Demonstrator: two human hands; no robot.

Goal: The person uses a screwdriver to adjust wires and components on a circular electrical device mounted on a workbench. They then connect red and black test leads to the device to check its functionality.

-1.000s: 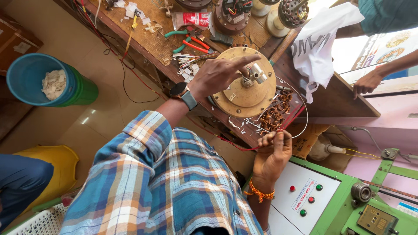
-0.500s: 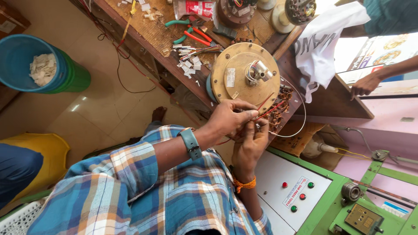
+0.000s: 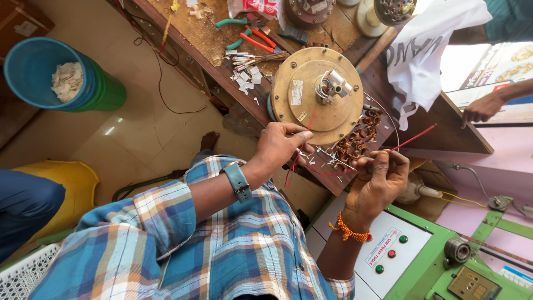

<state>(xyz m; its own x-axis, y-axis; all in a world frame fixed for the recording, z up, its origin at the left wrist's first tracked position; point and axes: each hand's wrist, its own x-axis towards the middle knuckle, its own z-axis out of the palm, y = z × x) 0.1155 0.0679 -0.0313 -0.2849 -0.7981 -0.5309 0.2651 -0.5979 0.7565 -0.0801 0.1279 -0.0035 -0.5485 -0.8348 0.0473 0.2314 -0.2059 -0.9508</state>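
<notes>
Since half a second ago our hands have drawn apart: they were bunched together below the brass disc, and now the right hand sits off to the right while the left hand stays by the disc's lower edge. Between our right fingers we pinch a thin red wire, which runs up and to the right from the closed grip. Our left hand is closed too, thumb against fingertips on a red strand that hangs down in a loop below it; whether it is the same wire we cannot tell.

Just above our left hand lies the round brass disc, flat on the desk, with a small metal hub standing at its middle. Beside the disc's lower right edge sits a cluster of copper coils, and small metal bits are scattered near them. Farther up the desk lie red-handled pliers, a green-handled tool and scraps of white paper. A white cloth hangs over the desk's right end, and another person's hand rests well apart beyond it.

Below our right hand is a green machine with a white button panel. On the floor at left stands a blue bucket holding white scraps, nested in a green one.
</notes>
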